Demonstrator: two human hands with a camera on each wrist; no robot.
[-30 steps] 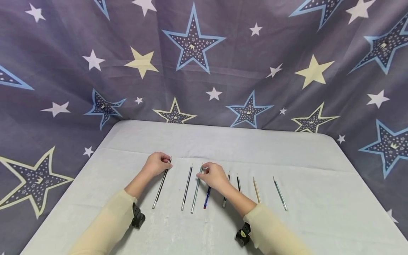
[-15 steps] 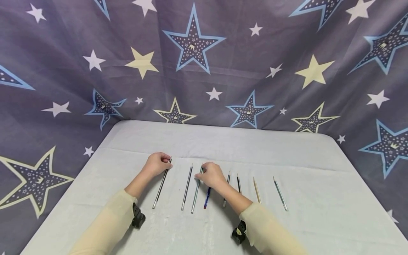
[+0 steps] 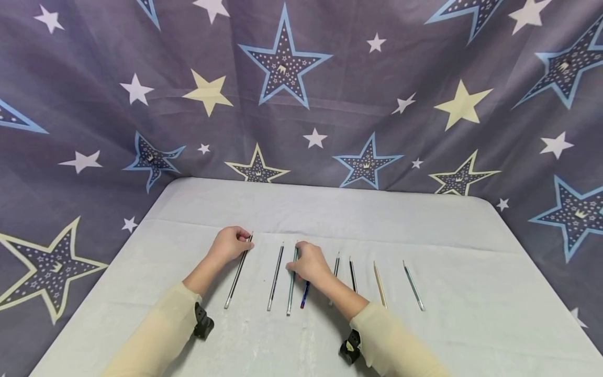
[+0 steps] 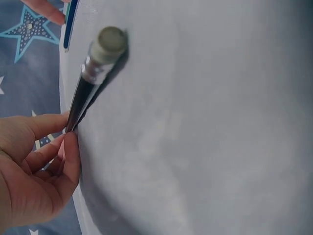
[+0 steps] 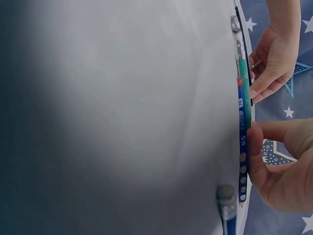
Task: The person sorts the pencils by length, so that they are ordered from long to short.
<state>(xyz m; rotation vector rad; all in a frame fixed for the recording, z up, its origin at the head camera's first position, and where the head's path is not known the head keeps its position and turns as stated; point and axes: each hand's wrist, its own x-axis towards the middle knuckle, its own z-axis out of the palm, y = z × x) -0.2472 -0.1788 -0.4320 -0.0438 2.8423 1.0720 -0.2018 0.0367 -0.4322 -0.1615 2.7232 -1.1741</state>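
Note:
My left hand (image 3: 229,245) pinches a dark striped pencil (image 3: 238,280) near its tip, at the left end of a row. The left wrist view shows that pencil's eraser end (image 4: 111,41) close up, thumb and finger meeting at the far end of the shaft. With thumb and fingers my right hand (image 3: 311,262) pinches a green pencil (image 3: 291,293) towards its upper end. A dark pencil (image 3: 276,277) lies between the two hands. Just right of the green one, a blue pencil (image 3: 305,295) with a red end is partly hidden under the right hand; its dotted side (image 5: 242,169) shows in the right wrist view.
Further right lie two dark pencils, the nearer-to-hand one (image 3: 336,264) and another (image 3: 353,275), then a yellowish pencil (image 3: 379,285) and a teal pencil (image 3: 414,285). A white cloth (image 3: 471,324) covers the table. A star-patterned curtain (image 3: 320,63) hangs behind.
My right hand has shifted slightly left. The green pencil has turned a little more upright, its eraser end swinging right. My left hand stays on its pencil.

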